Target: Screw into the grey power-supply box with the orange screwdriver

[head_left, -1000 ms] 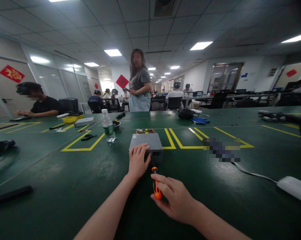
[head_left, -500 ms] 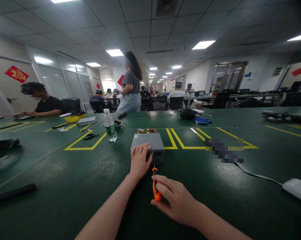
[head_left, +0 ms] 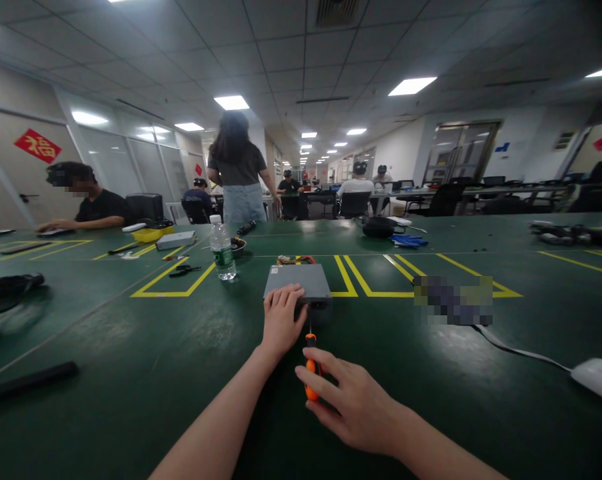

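Observation:
A grey metal computer power supply point(head_left: 303, 277) lies on the green table, its bundle of coloured cables point(head_left: 295, 260) at the far side. My left hand point(head_left: 282, 317) grips its near left part, fingers over the top and thumb down the front face. In my right hand point(head_left: 348, 397) is an orange and black screwdriver point(head_left: 311, 380), held by the handle between fingers and thumb. The shaft points away from me to the front face of the power supply, below the socket. Its tip is too dark to make out.
A water bottle point(head_left: 223, 250) stands left of the power supply, near a small bowl point(head_left: 238, 247). Blue gloves point(head_left: 408, 241) and a black case point(head_left: 377, 227) lie farther back. A white device with a cord point(head_left: 598, 380) is at right, a black bar point(head_left: 28, 383) at left. People sit or stand beyond.
The fingers of my right hand have shifted around the screwdriver handle. My left hand stays on the power supply. A standing person in the background has turned away and moved left.

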The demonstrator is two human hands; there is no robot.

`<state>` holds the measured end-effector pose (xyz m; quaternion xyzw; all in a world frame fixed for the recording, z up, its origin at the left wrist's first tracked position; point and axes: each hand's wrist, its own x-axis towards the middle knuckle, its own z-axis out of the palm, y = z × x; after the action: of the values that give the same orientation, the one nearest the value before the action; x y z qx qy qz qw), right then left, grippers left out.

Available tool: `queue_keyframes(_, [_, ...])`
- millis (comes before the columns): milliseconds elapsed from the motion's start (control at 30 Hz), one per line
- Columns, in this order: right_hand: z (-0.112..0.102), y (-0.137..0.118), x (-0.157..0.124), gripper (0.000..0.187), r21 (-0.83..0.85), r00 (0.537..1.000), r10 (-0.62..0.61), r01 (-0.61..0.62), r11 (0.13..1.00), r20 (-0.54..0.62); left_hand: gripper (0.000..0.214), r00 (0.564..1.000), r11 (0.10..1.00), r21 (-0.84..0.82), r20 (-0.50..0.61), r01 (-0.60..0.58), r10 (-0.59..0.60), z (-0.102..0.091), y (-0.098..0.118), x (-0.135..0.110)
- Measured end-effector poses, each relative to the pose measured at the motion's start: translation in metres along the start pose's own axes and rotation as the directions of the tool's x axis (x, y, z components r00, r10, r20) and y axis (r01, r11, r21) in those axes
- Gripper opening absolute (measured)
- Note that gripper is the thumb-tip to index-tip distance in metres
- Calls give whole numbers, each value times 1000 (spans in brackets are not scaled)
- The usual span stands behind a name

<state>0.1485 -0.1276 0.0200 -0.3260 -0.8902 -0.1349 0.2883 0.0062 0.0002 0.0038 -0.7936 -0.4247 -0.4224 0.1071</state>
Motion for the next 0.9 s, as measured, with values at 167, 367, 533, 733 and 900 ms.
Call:
queue_keyframes(167, [4,2,3,19,-48,986,-42,34,998,-160,26,1000,1000,-2,4,-4,4,1,-1,0])
queue_keyframes(367, [4,-1,0,22,-3,995,7,-7,1000,-96,26,1000,1000,-10,5,10,-10,2,-1,0])
queue_keyframes(533, [1,-3,4,25,-40,997,-38,35,999,-74,26,1000,1000,-18,9,5,-4,0,0,0])
queue_keyframes(733, [8,2,0,15,-15,990,12,-14,1000,-143,26,1000,1000,-18,14,14,-14,-1,0,0])
queue_keyframes(900, [3,-1,1,32,-19,1000,-25,24,1000,-8,26,1000,1000,-7,9,6,-6,0,1,0])
